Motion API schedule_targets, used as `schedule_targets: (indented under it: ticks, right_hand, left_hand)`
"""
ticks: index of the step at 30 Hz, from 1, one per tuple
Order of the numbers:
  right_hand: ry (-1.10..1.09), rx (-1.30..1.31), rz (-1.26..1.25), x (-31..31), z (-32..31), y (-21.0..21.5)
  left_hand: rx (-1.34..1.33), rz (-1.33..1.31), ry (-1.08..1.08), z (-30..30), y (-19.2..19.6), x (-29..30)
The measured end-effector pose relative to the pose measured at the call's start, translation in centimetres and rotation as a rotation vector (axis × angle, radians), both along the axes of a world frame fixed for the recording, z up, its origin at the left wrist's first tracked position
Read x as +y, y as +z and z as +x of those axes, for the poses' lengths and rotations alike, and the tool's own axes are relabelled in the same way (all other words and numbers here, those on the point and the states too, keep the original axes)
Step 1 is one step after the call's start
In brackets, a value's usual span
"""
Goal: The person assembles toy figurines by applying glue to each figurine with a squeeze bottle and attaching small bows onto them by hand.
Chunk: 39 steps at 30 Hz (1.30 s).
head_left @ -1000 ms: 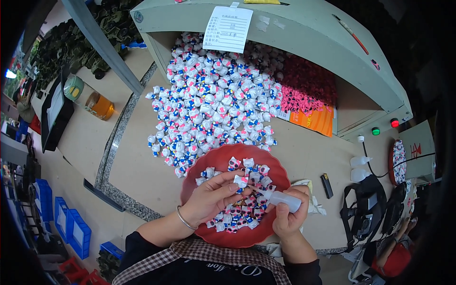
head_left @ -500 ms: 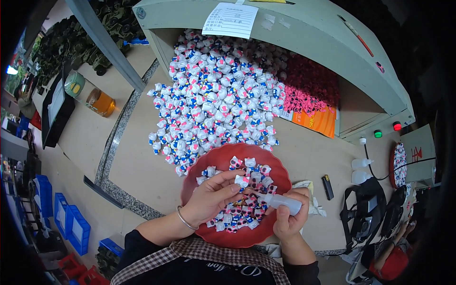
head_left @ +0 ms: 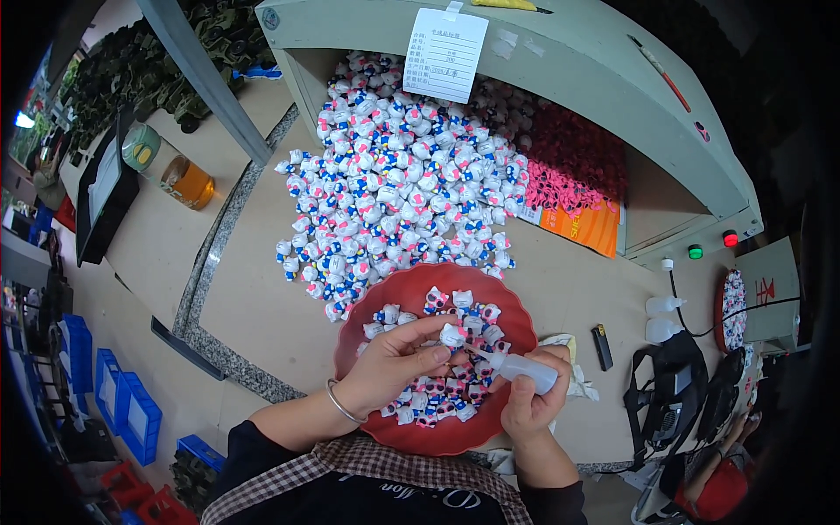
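Between the thumb and fingers of my left hand (head_left: 401,357) is a small white cat figurine (head_left: 452,336) with a pink bow. My right hand (head_left: 535,404) grips a translucent squeeze bottle (head_left: 529,372), its thin nozzle pointing left at the figurine; whether the tip touches it I cannot tell. Both hands are above a red scalloped bowl (head_left: 516,319). In the bowl lie many figurines (head_left: 420,404), several wearing pink-and-dark glasses. Beyond the bowl spreads a large heap of white, blue and pink figurines (head_left: 394,184).
A pale green shelf (head_left: 604,61) arches over the heap, with pink pieces (head_left: 573,162) inside on the right. Rightward are a cloth (head_left: 577,376), a black lighter-like object (head_left: 602,347), white bottles (head_left: 662,330) and a black strapped device (head_left: 669,398). A drink bottle (head_left: 179,179) stands left.
The figurine in my left hand has turned slightly, and the bottle's nozzle stays close to it. The paper tag on the shelf has swung down. The view has shifted a little.
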State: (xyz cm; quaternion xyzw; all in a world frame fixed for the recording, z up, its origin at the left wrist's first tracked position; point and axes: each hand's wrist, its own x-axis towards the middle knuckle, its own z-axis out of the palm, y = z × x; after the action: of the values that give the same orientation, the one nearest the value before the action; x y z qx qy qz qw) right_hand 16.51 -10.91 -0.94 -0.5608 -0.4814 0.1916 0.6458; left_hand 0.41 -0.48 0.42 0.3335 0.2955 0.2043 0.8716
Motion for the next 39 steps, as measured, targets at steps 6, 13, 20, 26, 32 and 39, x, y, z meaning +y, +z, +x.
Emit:
schedule_targets:
  ticks: [6,13,20,26,32,39]
  right_hand:
    - [0.001,0.056,0.030,0.4,-0.4,0.4]
    - [-0.008,0.013,0.026,0.3,-0.2,0.0]
    - [0.002,-0.172,0.018,0.7,-0.2,0.8]
    - [-0.020,-0.126,-0.038,-0.2,0.1,0.1]
    - [-0.042,0.066,0.016,-0.2,0.9,-0.7]
    - [-0.059,0.412,-0.208,2.2,4.9,3.6]
  left_hand:
    - [0.014,0.022,-0.004,-0.1,-0.1,0.1]
    - [0.027,0.026,-0.013,0.0,-0.2,0.0]
    - [0.025,0.064,0.019,0.0,-0.3,0.0]
    - [0.044,0.117,0.074,-0.1,-0.2,-0.1]
    - [0.035,0.115,0.049,0.3,0.1,-0.2]
    - [0.062,0.090,0.033,0.1,0.0,-0.3]
